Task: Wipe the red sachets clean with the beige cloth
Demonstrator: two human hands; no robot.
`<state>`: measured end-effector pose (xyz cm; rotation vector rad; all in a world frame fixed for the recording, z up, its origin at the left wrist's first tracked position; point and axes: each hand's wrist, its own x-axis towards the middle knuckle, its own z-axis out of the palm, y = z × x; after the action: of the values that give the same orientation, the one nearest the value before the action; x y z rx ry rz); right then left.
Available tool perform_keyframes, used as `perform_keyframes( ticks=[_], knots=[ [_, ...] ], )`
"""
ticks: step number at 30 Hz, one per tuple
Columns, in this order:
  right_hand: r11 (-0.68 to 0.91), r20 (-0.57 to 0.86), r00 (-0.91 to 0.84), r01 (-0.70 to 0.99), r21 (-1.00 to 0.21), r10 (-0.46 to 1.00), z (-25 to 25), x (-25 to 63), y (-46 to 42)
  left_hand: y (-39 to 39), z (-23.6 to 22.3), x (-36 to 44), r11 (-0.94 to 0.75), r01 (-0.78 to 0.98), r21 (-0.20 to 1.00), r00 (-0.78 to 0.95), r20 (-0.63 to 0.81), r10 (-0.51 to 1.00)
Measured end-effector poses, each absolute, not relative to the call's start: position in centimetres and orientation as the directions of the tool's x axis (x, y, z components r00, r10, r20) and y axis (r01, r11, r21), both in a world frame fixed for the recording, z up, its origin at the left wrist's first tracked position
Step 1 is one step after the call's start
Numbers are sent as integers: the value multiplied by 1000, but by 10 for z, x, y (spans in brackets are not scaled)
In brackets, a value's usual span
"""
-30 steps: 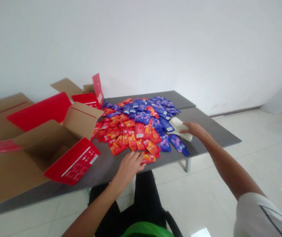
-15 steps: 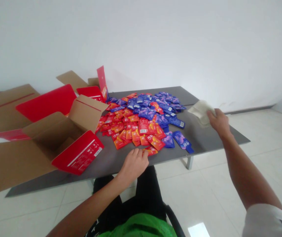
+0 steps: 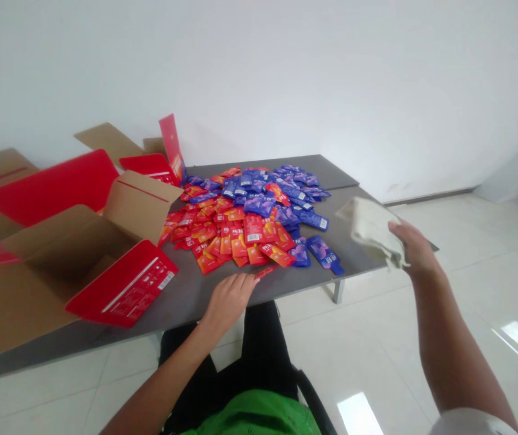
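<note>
My right hand (image 3: 417, 244) clenches a crumpled cloth (image 3: 371, 232) above the table's right edge, its folds hiding my fingers. My left hand (image 3: 228, 303) rests open on the table (image 3: 186, 305), just beside a red sachet (image 3: 265, 272) below the heap of overlapping packets (image 3: 245, 220).

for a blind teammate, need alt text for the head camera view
Seen from the person's head, a heap of red-orange and blue sachets covers a grey table, with the left hand resting near its front edge and the right hand holding up a crumpled beige cloth. An open cardboard box with red flaps sits at the table's left end.
</note>
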<state>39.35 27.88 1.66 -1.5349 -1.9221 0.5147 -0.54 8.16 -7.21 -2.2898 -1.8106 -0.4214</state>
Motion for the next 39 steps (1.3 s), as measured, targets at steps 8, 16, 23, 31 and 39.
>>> perform_keyframes(
  ticks=[8, 16, 23, 31, 39],
  knots=[
    [104, -322, -668, 514, -851, 671, -7, 352, 250, 67, -67, -18, -176, 971, 161, 119, 314, 942],
    [-10, -383, -534, 574, -819, 754, -36, 333, 304, 49, -49, -27, 110, 667, 737, -118, -42, 992],
    [81, -151, -369, 544, -835, 917, -42, 353, 317, 34, -52, -24, 241, 431, 870, -81, -229, 970],
    [52, -84, -341, 370, -927, 936, -51, 361, 265, 39, -65, -16, 331, 246, 911, -112, -312, 943],
    [128, -258, -882, 331, -935, 395, -42, 269, 226, 32, -69, -43, 329, 240, 913, -248, -269, 930]
  ],
)
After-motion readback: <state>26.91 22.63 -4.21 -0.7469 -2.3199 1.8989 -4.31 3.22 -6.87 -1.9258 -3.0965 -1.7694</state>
